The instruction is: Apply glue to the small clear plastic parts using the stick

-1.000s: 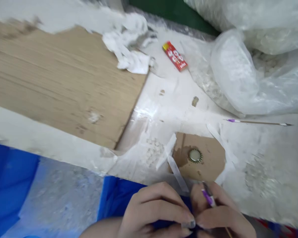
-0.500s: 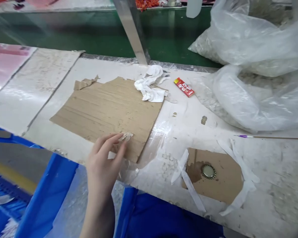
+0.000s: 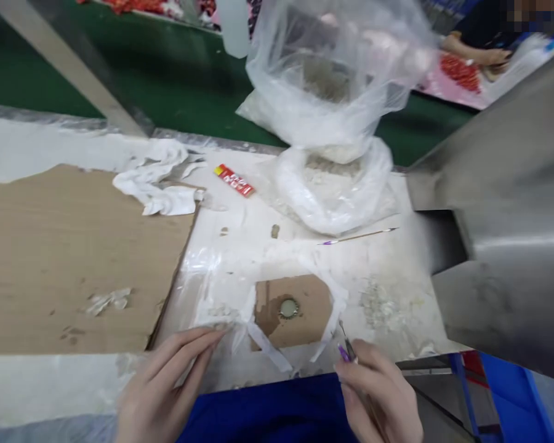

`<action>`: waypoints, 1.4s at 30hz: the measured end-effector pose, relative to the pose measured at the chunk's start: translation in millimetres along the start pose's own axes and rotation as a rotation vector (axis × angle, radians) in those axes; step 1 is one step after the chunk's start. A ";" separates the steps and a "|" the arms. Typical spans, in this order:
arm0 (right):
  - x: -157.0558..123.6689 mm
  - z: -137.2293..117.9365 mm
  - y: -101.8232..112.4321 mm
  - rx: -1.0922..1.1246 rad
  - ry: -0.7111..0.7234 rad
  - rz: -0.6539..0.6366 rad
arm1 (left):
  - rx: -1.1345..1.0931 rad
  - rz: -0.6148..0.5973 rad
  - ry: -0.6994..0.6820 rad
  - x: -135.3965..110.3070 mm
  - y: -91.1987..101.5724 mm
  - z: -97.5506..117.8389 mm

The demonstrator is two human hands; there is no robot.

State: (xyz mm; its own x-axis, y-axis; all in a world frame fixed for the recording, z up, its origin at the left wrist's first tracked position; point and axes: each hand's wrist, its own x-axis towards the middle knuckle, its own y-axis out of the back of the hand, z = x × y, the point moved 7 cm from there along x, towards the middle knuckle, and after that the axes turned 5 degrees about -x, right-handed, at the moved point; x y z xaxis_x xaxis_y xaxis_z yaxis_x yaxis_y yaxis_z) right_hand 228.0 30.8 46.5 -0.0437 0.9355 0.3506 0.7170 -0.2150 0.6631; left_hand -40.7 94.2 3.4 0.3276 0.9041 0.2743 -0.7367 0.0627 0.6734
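Note:
My left hand lies near the table's front edge with its fingers stretched out, the tips touching a sheet of clear film on the table. My right hand is closed round a thin stick with a purple band, its tip pointing up toward a small taped-down cardboard patch. A metal bottle cap sits on that patch, between the two hands and a little beyond them.
A large cardboard sheet with a small clear scrap covers the left. Crumpled white paper, a red packet, a second stick and plastic bags lie beyond. A metal chute stands at right. Another person's arm shows far right.
The view has swung right. My left hand left the scrap on the big cardboard and came back to the film by the patch. My right hand with the stick is in view again.

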 end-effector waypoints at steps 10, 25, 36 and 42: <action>-8.3 72.2 35.5 -0.546 -0.103 0.188 | -0.187 -0.204 -0.318 49.7 -36.0 73.3; 22.1 116.6 50.0 -0.391 -0.114 0.137 | -0.110 -0.214 -0.323 71.7 -52.2 78.4; 20.5 89.5 73.7 0.025 -0.246 0.456 | -0.082 -0.410 -0.340 105.2 -83.3 116.5; 4.9 96.7 88.1 0.015 -0.319 0.614 | -0.029 -0.762 -0.389 141.7 -174.9 155.5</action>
State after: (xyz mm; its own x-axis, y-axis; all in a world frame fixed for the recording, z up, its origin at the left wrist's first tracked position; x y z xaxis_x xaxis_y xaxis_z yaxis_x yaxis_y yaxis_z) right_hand 358.2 43.6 42.6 0.5782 0.6832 0.4461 0.5564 -0.7300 0.3968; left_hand 226.5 145.7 31.1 0.9153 0.4019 -0.0263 -0.2463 0.6101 0.7531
